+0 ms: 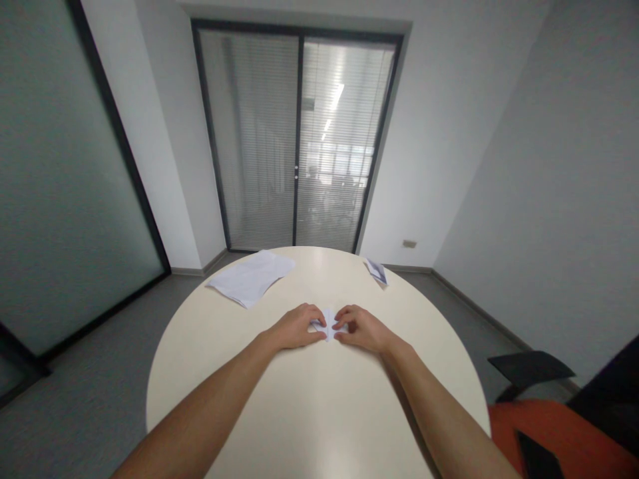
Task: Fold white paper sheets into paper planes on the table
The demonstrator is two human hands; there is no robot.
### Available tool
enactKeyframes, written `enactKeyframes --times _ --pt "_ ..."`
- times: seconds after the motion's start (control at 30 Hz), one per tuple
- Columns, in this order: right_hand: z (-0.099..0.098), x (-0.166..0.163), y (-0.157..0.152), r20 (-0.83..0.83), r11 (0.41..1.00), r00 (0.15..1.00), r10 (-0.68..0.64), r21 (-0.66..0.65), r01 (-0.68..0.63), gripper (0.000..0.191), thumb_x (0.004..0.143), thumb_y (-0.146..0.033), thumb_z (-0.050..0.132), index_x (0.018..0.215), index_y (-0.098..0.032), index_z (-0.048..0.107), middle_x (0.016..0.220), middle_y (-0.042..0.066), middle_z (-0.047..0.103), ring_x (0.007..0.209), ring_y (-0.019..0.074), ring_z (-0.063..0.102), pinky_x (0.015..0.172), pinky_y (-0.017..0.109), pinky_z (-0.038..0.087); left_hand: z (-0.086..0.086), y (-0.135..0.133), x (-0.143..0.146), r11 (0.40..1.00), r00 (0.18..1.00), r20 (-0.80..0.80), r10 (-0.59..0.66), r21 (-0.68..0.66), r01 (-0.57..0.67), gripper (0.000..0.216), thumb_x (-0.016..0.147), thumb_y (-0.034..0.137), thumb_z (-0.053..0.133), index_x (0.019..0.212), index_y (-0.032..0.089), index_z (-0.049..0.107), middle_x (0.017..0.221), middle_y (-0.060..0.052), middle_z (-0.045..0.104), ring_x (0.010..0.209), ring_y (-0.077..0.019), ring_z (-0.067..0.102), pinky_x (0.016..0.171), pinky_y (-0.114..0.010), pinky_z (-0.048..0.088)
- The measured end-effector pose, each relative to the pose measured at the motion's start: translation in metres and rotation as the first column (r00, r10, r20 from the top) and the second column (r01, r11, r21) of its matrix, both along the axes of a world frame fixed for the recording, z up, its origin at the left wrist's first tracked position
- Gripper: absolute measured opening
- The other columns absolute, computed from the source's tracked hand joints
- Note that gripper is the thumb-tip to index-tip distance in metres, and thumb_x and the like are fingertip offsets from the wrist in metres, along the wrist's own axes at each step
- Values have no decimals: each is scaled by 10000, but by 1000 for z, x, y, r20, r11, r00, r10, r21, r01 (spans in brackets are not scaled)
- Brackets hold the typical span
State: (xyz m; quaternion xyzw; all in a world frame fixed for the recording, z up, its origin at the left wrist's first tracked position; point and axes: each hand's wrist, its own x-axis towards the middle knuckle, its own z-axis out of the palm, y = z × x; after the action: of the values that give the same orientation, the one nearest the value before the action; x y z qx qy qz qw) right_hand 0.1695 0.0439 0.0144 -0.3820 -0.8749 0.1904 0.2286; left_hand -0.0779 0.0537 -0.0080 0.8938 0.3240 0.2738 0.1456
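Observation:
A small piece of folded white paper (pixel 328 324) lies near the middle of the round table (pixel 299 399), partly covered by my fingers. From the left, my left hand (pixel 300 326) grips its side with curled fingers and thumb. My right hand (pixel 360 327) holds the opposite side in the same way, its fingertips close to those of the left. A narrow strip of the paper with a crease shows between the two hands; the rest of its shape is hidden.
White sheets of paper (pixel 253 274) lie at the table's far left. A folded paper piece (pixel 377 271) rests near the far right edge. An orange chair (pixel 554 432) with a black armrest (pixel 532 367) stands at the right. Beyond the table is a glass door with blinds (pixel 259 146).

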Motion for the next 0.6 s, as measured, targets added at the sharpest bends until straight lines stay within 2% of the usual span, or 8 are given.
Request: enactKeyframes --times 0.2,0.6 --pt "1 -1 -1 4 1000 1000 -4 11 4 208 777 -289 749 969 -222 797 1073 91 688 932 211 634 813 308 501 0 -1 0 1000 1000 -9 23 -2 -23 254 805 325 733 1034 224 693 1090 -50 690 1054 -225 608 936 -321 472" --pt "-1 3 2 7 999 1000 -8 -40 8 263 798 -392 752 985 -215 805 1104 101 677 713 143 609 693 277 493 3 0 -1 1000 1000 -4 -14 -19 14 250 814 364 730 1006 207 701 1058 -52 711 1006 -211 639 916 -307 475"
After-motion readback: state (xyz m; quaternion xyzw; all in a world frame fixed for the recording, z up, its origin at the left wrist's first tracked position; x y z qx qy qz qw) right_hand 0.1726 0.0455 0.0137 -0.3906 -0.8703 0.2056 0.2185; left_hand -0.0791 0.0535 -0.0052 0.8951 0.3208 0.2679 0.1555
